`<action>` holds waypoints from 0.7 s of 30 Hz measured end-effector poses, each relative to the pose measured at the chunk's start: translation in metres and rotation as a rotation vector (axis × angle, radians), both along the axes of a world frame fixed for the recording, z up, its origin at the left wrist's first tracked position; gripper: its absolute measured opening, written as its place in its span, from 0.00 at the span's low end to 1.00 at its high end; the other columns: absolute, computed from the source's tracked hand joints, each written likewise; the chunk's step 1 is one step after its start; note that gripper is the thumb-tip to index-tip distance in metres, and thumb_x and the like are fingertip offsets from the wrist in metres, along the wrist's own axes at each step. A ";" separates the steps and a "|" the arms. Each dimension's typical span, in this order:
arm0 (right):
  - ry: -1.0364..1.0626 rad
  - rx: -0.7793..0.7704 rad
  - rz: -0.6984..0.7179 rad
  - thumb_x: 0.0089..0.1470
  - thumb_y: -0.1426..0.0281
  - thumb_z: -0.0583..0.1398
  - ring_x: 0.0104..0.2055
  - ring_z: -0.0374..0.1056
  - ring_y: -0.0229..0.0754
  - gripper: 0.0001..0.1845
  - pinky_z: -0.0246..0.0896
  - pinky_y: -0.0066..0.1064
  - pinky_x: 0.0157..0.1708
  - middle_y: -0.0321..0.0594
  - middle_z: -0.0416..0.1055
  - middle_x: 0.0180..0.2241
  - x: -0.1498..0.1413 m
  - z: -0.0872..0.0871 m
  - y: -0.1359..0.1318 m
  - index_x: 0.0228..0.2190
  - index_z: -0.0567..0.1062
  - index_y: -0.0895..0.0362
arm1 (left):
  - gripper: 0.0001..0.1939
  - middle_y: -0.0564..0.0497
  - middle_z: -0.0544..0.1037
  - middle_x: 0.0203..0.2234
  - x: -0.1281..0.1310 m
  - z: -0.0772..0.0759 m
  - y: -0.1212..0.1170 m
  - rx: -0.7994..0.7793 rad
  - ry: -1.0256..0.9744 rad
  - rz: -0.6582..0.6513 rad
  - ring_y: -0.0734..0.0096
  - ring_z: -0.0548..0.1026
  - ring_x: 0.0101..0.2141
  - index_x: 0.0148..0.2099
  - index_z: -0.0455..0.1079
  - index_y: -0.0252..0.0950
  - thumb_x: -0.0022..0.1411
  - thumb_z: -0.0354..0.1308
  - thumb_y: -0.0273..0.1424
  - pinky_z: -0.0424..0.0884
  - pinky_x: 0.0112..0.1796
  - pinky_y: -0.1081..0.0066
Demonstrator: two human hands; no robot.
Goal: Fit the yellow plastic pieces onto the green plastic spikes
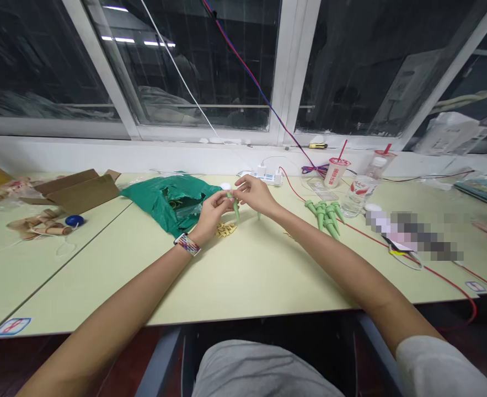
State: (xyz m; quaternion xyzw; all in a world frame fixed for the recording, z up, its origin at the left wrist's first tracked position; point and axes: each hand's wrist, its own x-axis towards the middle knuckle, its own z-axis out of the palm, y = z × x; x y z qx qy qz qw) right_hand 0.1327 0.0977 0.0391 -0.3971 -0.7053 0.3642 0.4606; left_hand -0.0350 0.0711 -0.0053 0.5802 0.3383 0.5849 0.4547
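My left hand is closed around a green tapered plastic spike, its point facing down above the table. At the spike's upper end, my right hand has its thumb and fingers drawn together; whatever lies between them is too small to make out. A second green tip shows below the right hand, the rest of it hidden. Small yellowish pieces lie heaped on the table beside my left hand. To the right is a pile of several similar green spikes.
An open green plastic bag lies left of my hands, with a cardboard box and a wooden toy with a blue ball beyond. A water bottle, a cup with a straw, a power strip and a red cable are rightward.
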 end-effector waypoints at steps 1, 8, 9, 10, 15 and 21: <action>-0.010 0.033 -0.052 0.58 0.64 0.67 0.31 0.74 0.39 0.14 0.70 0.32 0.34 0.35 0.77 0.34 -0.001 -0.005 -0.002 0.42 0.71 0.55 | 0.22 0.46 0.84 0.37 -0.002 -0.001 0.002 -0.015 -0.018 0.012 0.60 0.83 0.38 0.49 0.78 0.35 0.57 0.73 0.43 0.80 0.43 0.61; -0.537 0.304 0.141 0.61 0.76 0.57 0.38 0.70 0.41 0.08 0.60 0.31 0.38 0.38 0.75 0.36 0.011 -0.048 -0.044 0.36 0.76 0.56 | 0.20 0.50 0.80 0.28 -0.012 -0.002 0.015 -0.031 -0.223 0.233 0.68 0.79 0.30 0.39 0.76 0.35 0.51 0.76 0.42 0.77 0.38 0.67; -0.604 0.336 0.163 0.61 0.77 0.57 0.41 0.70 0.42 0.10 0.59 0.31 0.39 0.40 0.75 0.38 0.013 -0.053 -0.049 0.37 0.78 0.56 | 0.20 0.51 0.79 0.28 -0.013 -0.002 0.016 -0.033 -0.241 0.256 0.69 0.78 0.30 0.37 0.75 0.35 0.51 0.76 0.42 0.77 0.38 0.67; -0.656 0.363 0.161 0.62 0.77 0.57 0.43 0.70 0.44 0.11 0.60 0.31 0.40 0.41 0.74 0.40 0.014 -0.058 -0.052 0.40 0.79 0.55 | 0.20 0.51 0.79 0.28 -0.014 -0.003 0.017 -0.038 -0.252 0.271 0.69 0.78 0.30 0.37 0.75 0.35 0.51 0.76 0.42 0.77 0.38 0.67; -0.755 0.438 0.094 0.63 0.75 0.57 0.45 0.69 0.46 0.10 0.60 0.33 0.40 0.44 0.72 0.42 0.018 -0.069 -0.059 0.40 0.79 0.55 | 0.20 0.52 0.78 0.27 -0.016 -0.006 0.019 -0.070 -0.253 0.295 0.73 0.76 0.29 0.36 0.76 0.35 0.49 0.76 0.43 0.76 0.37 0.69; -0.732 0.452 0.035 0.62 0.74 0.58 0.48 0.68 0.47 0.11 0.63 0.35 0.42 0.45 0.72 0.46 0.023 -0.071 -0.065 0.46 0.77 0.55 | 0.20 0.51 0.78 0.28 -0.016 -0.007 0.018 -0.071 -0.208 0.281 0.71 0.76 0.29 0.36 0.76 0.36 0.49 0.76 0.44 0.75 0.36 0.70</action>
